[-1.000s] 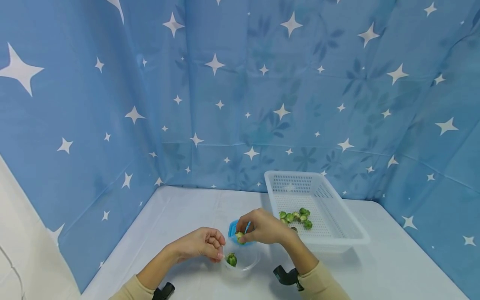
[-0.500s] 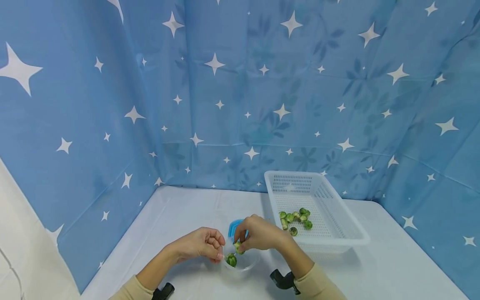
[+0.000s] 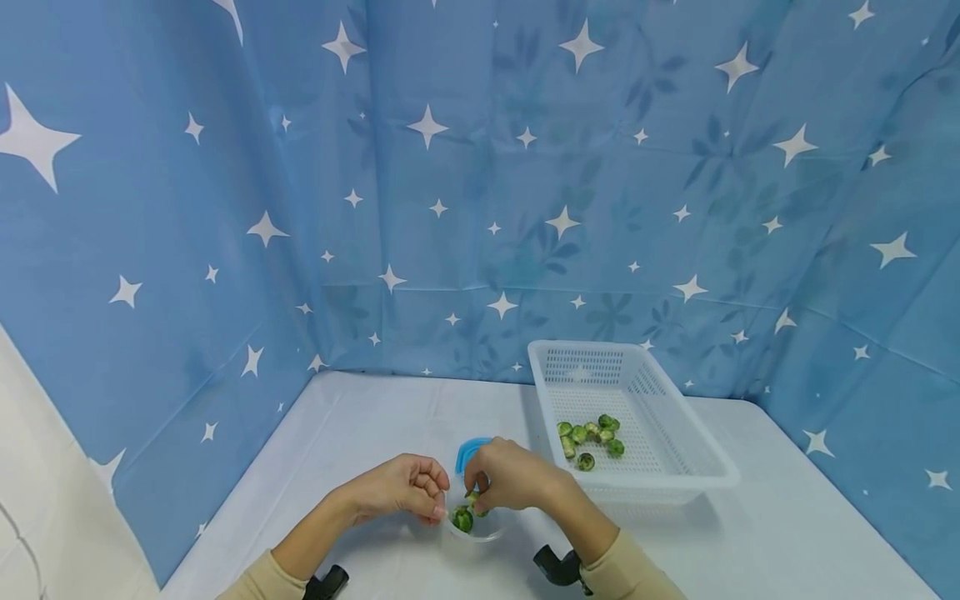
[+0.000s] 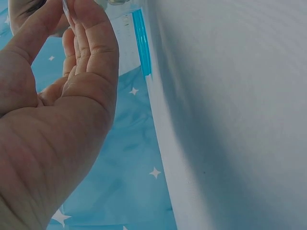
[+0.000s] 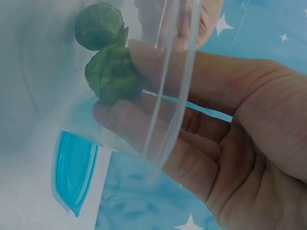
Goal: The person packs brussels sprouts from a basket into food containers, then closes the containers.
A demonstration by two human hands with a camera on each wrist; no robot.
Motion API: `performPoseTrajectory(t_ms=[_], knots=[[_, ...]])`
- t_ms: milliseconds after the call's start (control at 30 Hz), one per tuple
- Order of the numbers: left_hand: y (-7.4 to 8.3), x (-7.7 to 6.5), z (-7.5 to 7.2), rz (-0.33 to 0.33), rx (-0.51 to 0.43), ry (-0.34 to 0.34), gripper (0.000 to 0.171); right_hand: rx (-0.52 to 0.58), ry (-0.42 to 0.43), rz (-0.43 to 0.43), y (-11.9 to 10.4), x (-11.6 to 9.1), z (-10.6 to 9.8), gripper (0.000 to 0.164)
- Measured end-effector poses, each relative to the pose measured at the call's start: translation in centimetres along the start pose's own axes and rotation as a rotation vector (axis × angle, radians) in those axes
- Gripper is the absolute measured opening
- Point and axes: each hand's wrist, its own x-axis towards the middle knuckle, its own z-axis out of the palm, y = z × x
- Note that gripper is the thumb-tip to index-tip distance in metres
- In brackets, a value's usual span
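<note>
My right hand (image 3: 517,477) reaches over the rim of a clear plastic container (image 3: 480,537) and pinches a Brussels sprout (image 5: 115,74) between thumb and fingertips. A second Brussels sprout (image 5: 100,26) lies inside, touching or very near the held one. On the container's left side, my left hand (image 3: 405,490) pinches the rim between thumb and fingers; in the left wrist view its fingers (image 4: 96,43) close on the thin clear edge. Just behind the container lies a blue lid (image 3: 470,451), partly hidden by the right hand.
A white perforated basket (image 3: 675,417) stands at the right rear, holding several Brussels sprouts (image 3: 591,432) near its left front. A white cloth covers the table (image 3: 375,417). Blue star-patterned curtains (image 3: 480,208) hang behind and at both sides.
My right hand has moved down and toward me, lowering its Brussels sprout from above the lid into the container. The left hand has stayed at the rim.
</note>
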Motion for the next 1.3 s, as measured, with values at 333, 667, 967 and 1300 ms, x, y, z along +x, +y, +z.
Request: performPoseTrajectory(t_ms=[333,667,967,1300], knots=[[-0.1,0.1,-0.1,0.006,-0.007,-0.006,0.045,-0.066,-0.014,0.025,-0.5,0.3,0.7,0.017],[0.0,0.1,-0.1,0.008,-0.003,-0.007,0.046,-0.133,-0.019,0.023,-0.9,0.6,1.3,0.018],[0.0,0.0,-0.1,0.006,-0.003,-0.009,0.046,-0.260,0.037,0.010,-1.0,0.8,1.9,0.032],[0.2,-0.1,0.1,0.002,0.001,-0.002,0.046,-0.294,0.053,0.002,-1.0,0.7,2.0,0.049]])
